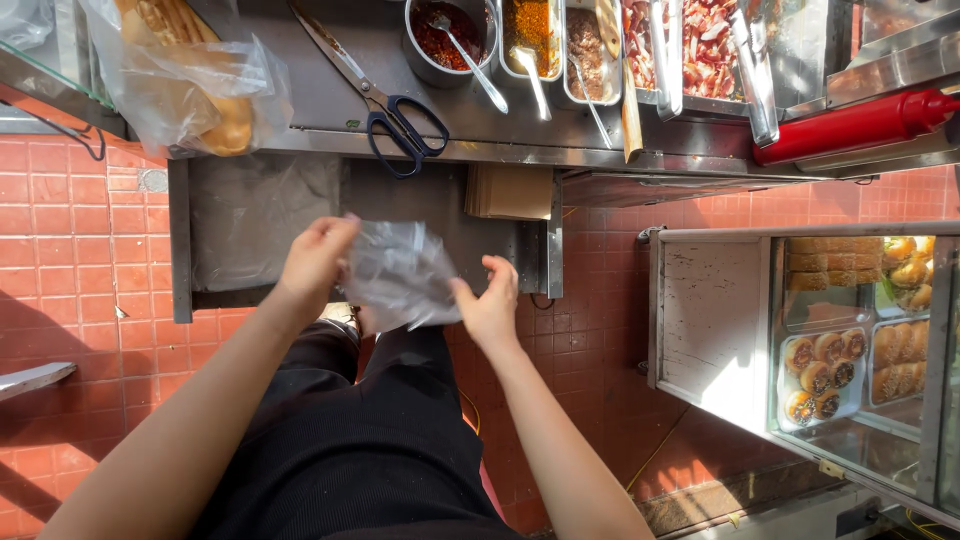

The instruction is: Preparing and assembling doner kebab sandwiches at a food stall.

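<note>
We see left hand (315, 255) and right hand (492, 300) both pinching a thin clear plastic bag (400, 272), spread between them to open it, scissors (395, 112) on the counter (330, 125) at 12 o'clock.

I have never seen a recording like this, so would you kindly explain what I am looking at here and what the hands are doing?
This is one picture from a camera worn on a person's head, looking straight down, so the two bare arms coming up from the bottom are that person's own. The left hand and right hand together hold a thin clear plastic bag above a lower shelf. Beyond it is a steel counter with black-handled scissors, a bag of bread, metal tubs of fillings with spoons and a red squeeze bottle. To the right stands a glass case of pastries. The floor is red tile.
</note>
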